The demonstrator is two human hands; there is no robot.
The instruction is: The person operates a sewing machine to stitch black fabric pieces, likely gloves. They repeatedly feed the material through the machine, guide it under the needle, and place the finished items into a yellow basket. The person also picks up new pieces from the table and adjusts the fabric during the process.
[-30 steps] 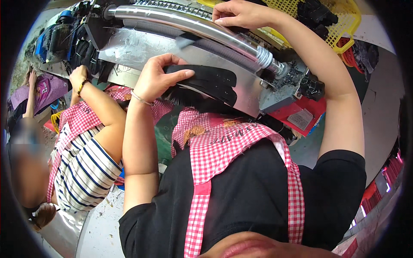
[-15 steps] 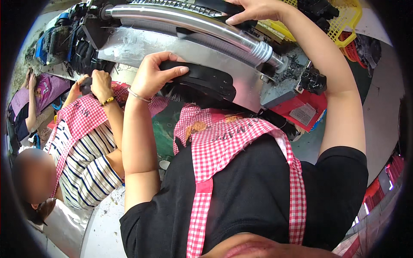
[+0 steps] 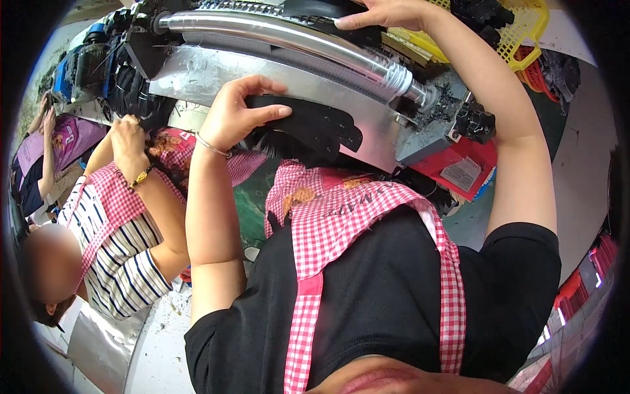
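Observation:
My left hand [image 3: 244, 118] holds a bunch of flat black pieces with rounded ends [image 3: 312, 125], its thumb lying along their face and the fingers raised behind them. These pieces rest at the near edge of a sloping metal plate [image 3: 223, 69]. At the top of the view, my right hand [image 3: 390, 14] grips a flat black strip [image 3: 321, 8] beside the shiny metal roller [image 3: 262, 33]. Its fingertips are partly cut off by the picture's edge. Whether the strip touches the roller is hard to make out.
Yellow plastic baskets [image 3: 522, 36] with black scraps stand at the back right. A red box [image 3: 459, 167] sits below the machine's right end, near a black fitting [image 3: 474, 123]. At left, a co-worker in a striped shirt [image 3: 125, 276] works close by, beside hanging black pieces [image 3: 131, 92].
My left fingers have lifted and straightened a little over the black pieces. The strip at my right hand has shifted left. The co-worker's hands have moved left.

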